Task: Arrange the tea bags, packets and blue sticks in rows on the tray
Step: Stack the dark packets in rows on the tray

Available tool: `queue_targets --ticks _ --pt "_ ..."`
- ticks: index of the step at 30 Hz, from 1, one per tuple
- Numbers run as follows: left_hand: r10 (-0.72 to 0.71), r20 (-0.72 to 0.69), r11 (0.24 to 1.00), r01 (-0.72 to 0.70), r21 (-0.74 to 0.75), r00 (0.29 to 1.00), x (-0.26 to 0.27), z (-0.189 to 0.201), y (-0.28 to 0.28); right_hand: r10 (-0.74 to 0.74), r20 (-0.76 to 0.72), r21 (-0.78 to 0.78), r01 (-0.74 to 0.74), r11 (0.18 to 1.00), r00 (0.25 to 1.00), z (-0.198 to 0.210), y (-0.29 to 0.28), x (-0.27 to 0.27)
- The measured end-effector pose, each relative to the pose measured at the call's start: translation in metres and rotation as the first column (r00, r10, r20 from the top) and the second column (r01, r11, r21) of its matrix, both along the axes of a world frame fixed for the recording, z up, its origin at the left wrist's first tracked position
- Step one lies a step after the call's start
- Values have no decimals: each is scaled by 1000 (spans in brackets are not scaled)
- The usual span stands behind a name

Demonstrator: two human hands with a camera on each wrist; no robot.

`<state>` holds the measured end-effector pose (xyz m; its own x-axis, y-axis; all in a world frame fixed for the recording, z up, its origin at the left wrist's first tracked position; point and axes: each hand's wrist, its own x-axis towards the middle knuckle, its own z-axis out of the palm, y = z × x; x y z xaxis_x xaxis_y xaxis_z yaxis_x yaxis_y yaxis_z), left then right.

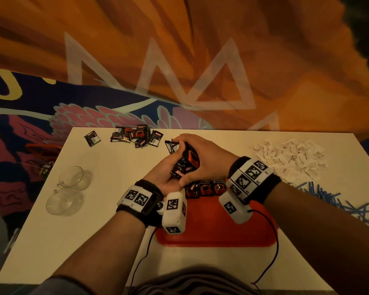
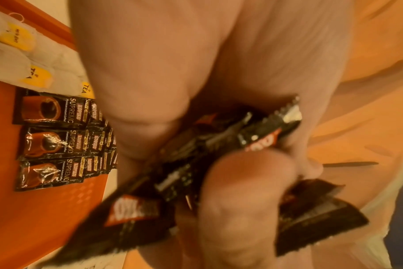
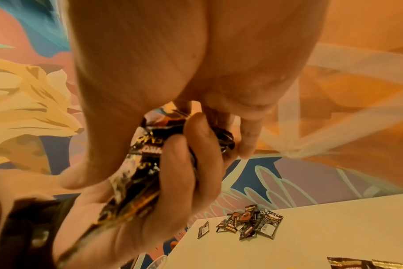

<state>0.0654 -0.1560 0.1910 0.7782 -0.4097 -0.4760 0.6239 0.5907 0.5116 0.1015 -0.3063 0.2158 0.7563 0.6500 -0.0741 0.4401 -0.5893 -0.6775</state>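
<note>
Clamping both grips, left hand (image 1: 165, 174) and right hand (image 1: 204, 155), around the packet bunch (image 1: 186, 163), the person should square edges before laying onto the tray (image 1: 211, 231).

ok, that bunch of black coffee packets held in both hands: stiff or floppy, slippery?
Probably floppy: the coffee packets bend and fan out between the left hand and right hand. Likely slippery too, since the foil looks glossy in the left wrist view. Probably light: thin flat sachets, like those lying on the tray.
</note>
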Motion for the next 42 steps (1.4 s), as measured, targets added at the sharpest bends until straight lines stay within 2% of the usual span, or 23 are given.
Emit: queue_targets --ticks 5,8,15,19,22,26,29,32,35,38,40,42 --pt "17 17 1000 -17 12 1000 2 0 -2 18 33 -28 -18 999 999 -2 0 4" --pt "-33 4 999 33 19 999 2 -3 -3 77 15 -50 -77 996 997 -1 1 6" --pt "-85 -41 993 82 -81 996 5 2 -2 2 13 -38 -2 999 1000 -9 3 8" --pt "-133 -60 991 134 16 989 5 9 -2 28 -18 -62 -29 998 999 -8 4 6" --pt "-57 -68 998 57 -12 996 4 12 -5 2 -6 -42 -3 999 1000 -8 5 4" --pt "52 -178 998 -59 -37 983 7 15 -6 -4 -23 -35 3 999 1000 -7 1 3" --pt "88 -245 996 -82 33 966 12 15 -3 74 -78 -64 -79 995 994 -9 3 -4" --pt "75 -258 991 -43 129 963 16 16 -1 102 -61 -94 -107 990 993 -14 8 -8" --pt "60 -280 992 -25 127 958 18 12 -2 74 -41 -115 -78 990 996 -16 10 -8" --pt "50 -272 996 -27 90 961 16 5 1 6 -4 -47 -6 999 1000 -17 7 -9" --pt "8 -224 1000 -2 27 975 9 2 6 -79 4 43 79 996 997 -18 4 -7" --pt "-16 -115 1000 14 -19 993 -1 1 8 -142 8 111 140 984 990 -17 1 -5"
